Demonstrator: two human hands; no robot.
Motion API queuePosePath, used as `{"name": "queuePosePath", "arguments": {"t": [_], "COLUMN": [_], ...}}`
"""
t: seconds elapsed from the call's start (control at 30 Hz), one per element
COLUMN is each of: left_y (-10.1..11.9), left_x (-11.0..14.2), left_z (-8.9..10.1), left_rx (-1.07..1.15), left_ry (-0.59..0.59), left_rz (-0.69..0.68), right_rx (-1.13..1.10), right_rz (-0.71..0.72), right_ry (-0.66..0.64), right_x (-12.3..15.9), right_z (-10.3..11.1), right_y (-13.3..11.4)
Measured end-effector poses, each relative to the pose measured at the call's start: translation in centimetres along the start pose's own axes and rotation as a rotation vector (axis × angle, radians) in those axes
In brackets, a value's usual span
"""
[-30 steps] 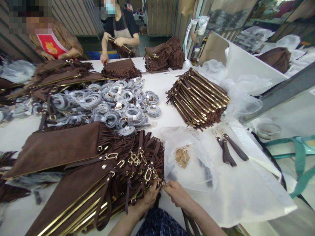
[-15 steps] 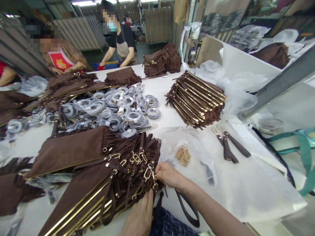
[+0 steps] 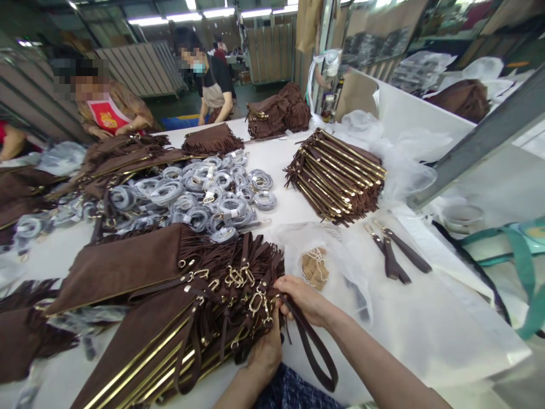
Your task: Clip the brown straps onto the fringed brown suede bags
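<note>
A stack of brown fringed bags with gold zippers (image 3: 140,346) lies in front of me, its fringe, straps and gold clasps (image 3: 258,301) toward the right. At that right end, my right hand (image 3: 304,298) is closed on the upper part of a brown wrist strap (image 3: 313,346), whose loop hangs down over the table edge side. Just below it, my left hand (image 3: 266,349) grips the end of a bag beside the clasps; some of its fingers are hidden under the fringe. Another brown bag (image 3: 123,258) lies flat across the stack.
Coiled grey-wrapped straps (image 3: 200,190) are heaped behind the stack. A plastic bag with cardboard tags (image 3: 315,268) lies right of my hands, near loose wrist straps (image 3: 394,253). Farther back is a second bag pile (image 3: 340,176). Two people stand across the table (image 3: 272,149).
My left hand has turned and come up to the bag's end. My right hand has shifted slightly right, and the strap loop now shows in front of it. A co-worker's arms have drawn in.
</note>
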State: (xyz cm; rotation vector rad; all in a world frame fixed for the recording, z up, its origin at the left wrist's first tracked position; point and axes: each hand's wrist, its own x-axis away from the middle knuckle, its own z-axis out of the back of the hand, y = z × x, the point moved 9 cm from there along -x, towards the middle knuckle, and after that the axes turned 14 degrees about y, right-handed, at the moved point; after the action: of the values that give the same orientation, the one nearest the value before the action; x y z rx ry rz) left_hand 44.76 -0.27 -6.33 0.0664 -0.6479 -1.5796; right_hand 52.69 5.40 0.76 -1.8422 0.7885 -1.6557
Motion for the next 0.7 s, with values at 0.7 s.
{"name": "queuePosePath", "arguments": {"t": [0.7], "left_y": [-0.1], "left_x": [0.0], "left_z": [-0.2], "left_rx": [-0.025], "left_ry": [-0.165], "left_rz": [-0.021], "right_rx": [0.836], "right_rz": [0.771], "right_ry": [0.277], "right_x": [0.4], "right_z": [1.6], "right_y": [7.0]}}
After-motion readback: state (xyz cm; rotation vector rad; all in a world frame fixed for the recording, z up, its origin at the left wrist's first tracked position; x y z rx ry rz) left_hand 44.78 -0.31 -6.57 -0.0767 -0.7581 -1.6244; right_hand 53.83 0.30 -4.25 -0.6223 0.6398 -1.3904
